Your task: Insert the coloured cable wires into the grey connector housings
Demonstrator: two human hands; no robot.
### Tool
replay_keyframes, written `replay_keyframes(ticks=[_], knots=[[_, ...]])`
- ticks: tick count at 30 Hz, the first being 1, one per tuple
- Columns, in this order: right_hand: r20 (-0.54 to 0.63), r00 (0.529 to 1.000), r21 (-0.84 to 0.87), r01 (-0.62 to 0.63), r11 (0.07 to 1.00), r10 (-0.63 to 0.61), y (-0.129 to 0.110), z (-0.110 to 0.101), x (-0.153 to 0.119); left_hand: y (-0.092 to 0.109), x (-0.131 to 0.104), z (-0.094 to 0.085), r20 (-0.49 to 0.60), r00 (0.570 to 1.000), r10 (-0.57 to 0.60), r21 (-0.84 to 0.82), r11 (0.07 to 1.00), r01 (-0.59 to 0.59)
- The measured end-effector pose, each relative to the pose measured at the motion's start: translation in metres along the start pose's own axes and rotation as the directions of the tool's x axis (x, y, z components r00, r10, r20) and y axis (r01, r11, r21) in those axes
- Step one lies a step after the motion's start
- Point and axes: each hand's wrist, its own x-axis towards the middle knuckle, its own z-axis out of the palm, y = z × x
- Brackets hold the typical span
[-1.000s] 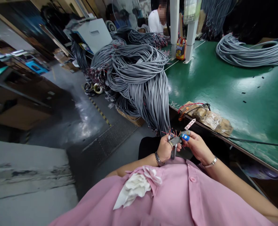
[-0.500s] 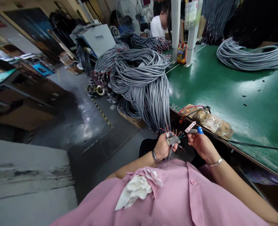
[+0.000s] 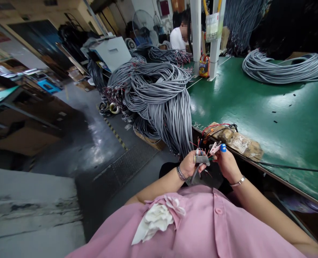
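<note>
Grey cable ends with thin coloured wires fanned out at the tips are gripped in my left hand, which is closed around them in front of the pink shirt. Close on the right, my right hand is closed on a small pale pink tool, whose tip is beside the fanned wires. A blue cover sits on my right thumb. Whether the tool touches a wire is too small to tell.
Large grey cable coils are piled beyond my left hand. A taped wooden block lies on the edge of the green table. Another coil lies farther back. A person in white is behind the pile.
My right hand has moved left, bringing the pink tool close to the wires in my left hand. The tool has turned. The camera view has shifted slightly.
</note>
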Motion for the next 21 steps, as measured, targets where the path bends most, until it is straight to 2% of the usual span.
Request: replay_keyframes(ticks=[3, 6, 11, 21], knots=[[0.118, 0.988, 0.205, -0.124, 0.971, 0.101, -0.004, 0.003, 0.004, -0.004, 0.003, 0.0, 0.026, 1.0, -0.006, -0.007, 1.0, 0.006], [0.118, 0.988, 0.338, -0.132, 0.932, 0.097, -0.007, 0.006, 0.007, -0.008, 0.006, 0.0, 0.039, 0.999, -0.01, -0.001, 1.0, 0.01], [0.071, 0.993, 0.394, -0.112, 0.912, 0.091, -0.006, 0.008, 0.008, -0.009, 0.007, 0.0, 0.033, 0.999, -0.023, 0.036, 0.999, 0.022], [0.2, 0.957, 0.498, -0.283, 0.819, 0.21, 0.001, -0.006, 0.005, -0.013, -0.004, -0.002, 0.025, 0.999, -0.041, 0.005, 0.999, 0.04]])
